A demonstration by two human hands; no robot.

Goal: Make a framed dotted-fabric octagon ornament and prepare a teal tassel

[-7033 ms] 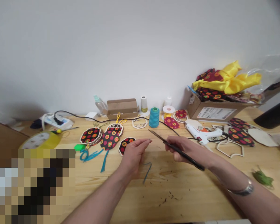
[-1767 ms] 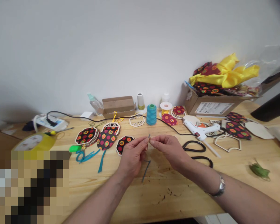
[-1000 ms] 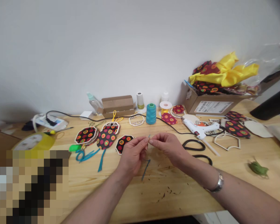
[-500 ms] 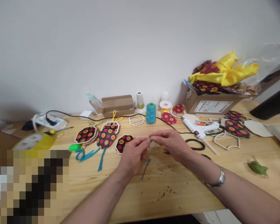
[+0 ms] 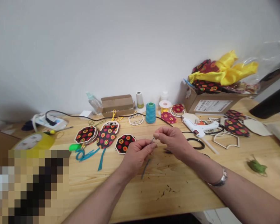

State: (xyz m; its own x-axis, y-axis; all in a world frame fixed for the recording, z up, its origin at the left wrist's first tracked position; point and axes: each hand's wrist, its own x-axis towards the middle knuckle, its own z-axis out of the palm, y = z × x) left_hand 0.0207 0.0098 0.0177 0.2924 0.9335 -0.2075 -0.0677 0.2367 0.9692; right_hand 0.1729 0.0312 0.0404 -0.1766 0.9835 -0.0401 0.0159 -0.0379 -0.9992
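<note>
A thin blue thread [image 5: 152, 140] runs between my two hands above the table. My left hand [image 5: 138, 153] pinches its lower part, and my right hand [image 5: 171, 140] pinches the upper end between thumb and forefinger. Below my left hand shows a blue strand [image 5: 145, 169]; whether it hangs from the hand or lies on the wood, I cannot tell. Behind my left hand lies an octagonal panel [image 5: 125, 143] with patterned dark fabric, partly covered. Black-handled scissors [image 5: 197, 143] lie beside my right hand, which hides their middle.
A teal thread cone [image 5: 150, 113] stands at the back. Fabric ornaments [image 5: 106, 137] with teal tassels lie left. A white glue gun [image 5: 202, 127], a wooden frame [image 5: 226, 140] and a green thread bundle [image 5: 257, 166] lie right. A cardboard box [image 5: 208, 104] holds fabric. Dark scraps [image 5: 169, 189] dot the table.
My fingertips, close together before, have moved apart. My right hand is slightly higher and farther right, my left slightly lower, and a short length of blue thread now shows between them.
</note>
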